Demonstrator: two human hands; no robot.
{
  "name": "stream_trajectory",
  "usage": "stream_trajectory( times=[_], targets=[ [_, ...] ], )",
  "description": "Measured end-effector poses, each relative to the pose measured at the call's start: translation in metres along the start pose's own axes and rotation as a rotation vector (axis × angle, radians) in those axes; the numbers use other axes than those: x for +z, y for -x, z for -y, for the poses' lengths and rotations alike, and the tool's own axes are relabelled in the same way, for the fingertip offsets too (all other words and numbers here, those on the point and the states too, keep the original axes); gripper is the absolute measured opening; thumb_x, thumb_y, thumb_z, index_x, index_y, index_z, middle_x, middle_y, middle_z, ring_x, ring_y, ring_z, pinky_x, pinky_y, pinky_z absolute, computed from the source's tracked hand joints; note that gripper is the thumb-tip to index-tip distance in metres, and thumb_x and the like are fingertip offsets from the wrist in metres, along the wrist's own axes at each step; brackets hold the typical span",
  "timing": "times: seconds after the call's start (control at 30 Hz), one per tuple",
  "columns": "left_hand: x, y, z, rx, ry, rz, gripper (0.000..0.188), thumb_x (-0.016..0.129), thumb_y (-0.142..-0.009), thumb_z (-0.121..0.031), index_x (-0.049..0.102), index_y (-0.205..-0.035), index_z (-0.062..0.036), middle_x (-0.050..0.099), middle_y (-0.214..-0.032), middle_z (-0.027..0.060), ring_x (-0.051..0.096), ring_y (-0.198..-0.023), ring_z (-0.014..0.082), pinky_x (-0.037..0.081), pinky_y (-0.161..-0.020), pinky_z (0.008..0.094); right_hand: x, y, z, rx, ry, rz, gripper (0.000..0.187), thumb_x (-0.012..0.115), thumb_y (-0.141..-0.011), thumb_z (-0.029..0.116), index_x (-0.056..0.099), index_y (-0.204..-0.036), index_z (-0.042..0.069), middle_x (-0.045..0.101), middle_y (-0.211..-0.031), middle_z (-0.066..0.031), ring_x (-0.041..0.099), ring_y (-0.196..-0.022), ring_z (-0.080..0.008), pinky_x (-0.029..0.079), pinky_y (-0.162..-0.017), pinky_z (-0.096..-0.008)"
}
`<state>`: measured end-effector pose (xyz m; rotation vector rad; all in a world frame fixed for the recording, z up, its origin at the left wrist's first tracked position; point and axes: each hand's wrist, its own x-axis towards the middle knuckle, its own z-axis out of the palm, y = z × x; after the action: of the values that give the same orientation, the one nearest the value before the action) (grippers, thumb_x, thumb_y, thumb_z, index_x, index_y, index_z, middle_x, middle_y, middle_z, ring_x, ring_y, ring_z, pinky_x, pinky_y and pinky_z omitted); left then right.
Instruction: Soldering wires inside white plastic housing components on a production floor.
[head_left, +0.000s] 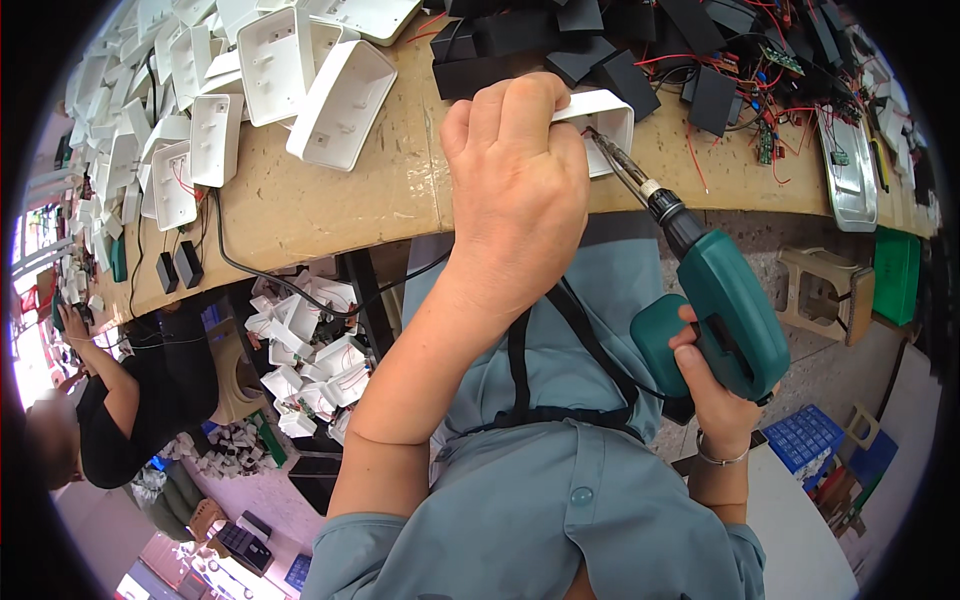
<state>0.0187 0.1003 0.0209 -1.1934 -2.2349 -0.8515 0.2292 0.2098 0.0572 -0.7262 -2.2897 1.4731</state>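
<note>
My left hand (518,190) is closed on a white plastic casing (617,118), held just above the near edge of the table. In my right hand (715,385) is a green soldering gun (735,310), gripped by its handle. Its long, dark metal tip points up and left and reaches into the casing's open side. A little red shows beside the tip, too small to make out. My left hand's fingers curl over the casing's left end and hide part of it.
White casings (345,105) pile up on the table's (330,205) left. Black boxes (575,60) and red-wired circuit boards (765,140) crowd the back right, near a metal tray (848,170). More white casings (305,340) lie below the table. Another person (125,400) works at left.
</note>
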Motion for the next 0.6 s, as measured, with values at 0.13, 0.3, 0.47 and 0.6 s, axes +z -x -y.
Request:
stream_trajectory(
  times=[0.13, 0.3, 0.47, 0.6],
  targets=[
    [-0.0009, 0.0001, -0.0001, -0.002, 0.000, 0.007, 0.011, 0.066, -0.067, -0.001, 0.061, -0.076, 0.0007, 0.054, -0.100, 0.0109, 0.052, -0.092, 0.0279, 0.038, -0.083, 0.0395, -0.0019, -0.0008, -0.0013, -0.031, 0.028, 0.009, 0.034, 0.072, -0.071, -0.002, 0.063, -0.103, -0.004, 0.067, -0.090, -0.0109, 0.064, -0.082, -0.0179, 0.049, -0.080, -0.0316],
    [-0.0021, -0.0002, -0.0015, -0.011, -0.005, 0.015, 0.010, 0.066, -0.068, -0.002, 0.061, -0.076, 0.0006, 0.054, -0.100, 0.0109, 0.052, -0.092, 0.0279, 0.038, -0.083, 0.0395, 0.0038, 0.0016, 0.0019, 0.055, -0.134, -0.052, 0.038, 0.071, -0.072, -0.002, 0.060, -0.109, -0.004, 0.067, -0.087, -0.0090, 0.063, -0.080, -0.0168, 0.048, -0.080, -0.0313],
    [-0.0016, -0.0005, -0.0011, -0.006, -0.009, 0.018, 0.010, 0.066, -0.068, -0.002, 0.061, -0.076, 0.0006, 0.054, -0.100, 0.0106, 0.052, -0.092, 0.0278, 0.037, -0.083, 0.0394, 0.0017, 0.0006, 0.0007, -0.008, -0.099, -0.008, 0.041, 0.071, -0.073, -0.002, 0.058, -0.112, -0.005, 0.067, -0.086, -0.0080, 0.063, -0.077, -0.0162, 0.048, -0.078, -0.0302],
    [-0.0012, -0.0003, -0.0013, -0.012, -0.002, 0.017, 0.010, 0.066, -0.068, -0.002, 0.061, -0.076, 0.0006, 0.053, -0.100, 0.0103, 0.052, -0.092, 0.0277, 0.037, -0.083, 0.0393, 0.0000, 0.0011, -0.0016, -0.053, -0.010, 0.029, 0.040, 0.071, -0.073, -0.003, 0.058, -0.111, -0.005, 0.066, -0.085, -0.0080, 0.063, -0.077, -0.0162, 0.048, -0.079, -0.0303]
  ],
)
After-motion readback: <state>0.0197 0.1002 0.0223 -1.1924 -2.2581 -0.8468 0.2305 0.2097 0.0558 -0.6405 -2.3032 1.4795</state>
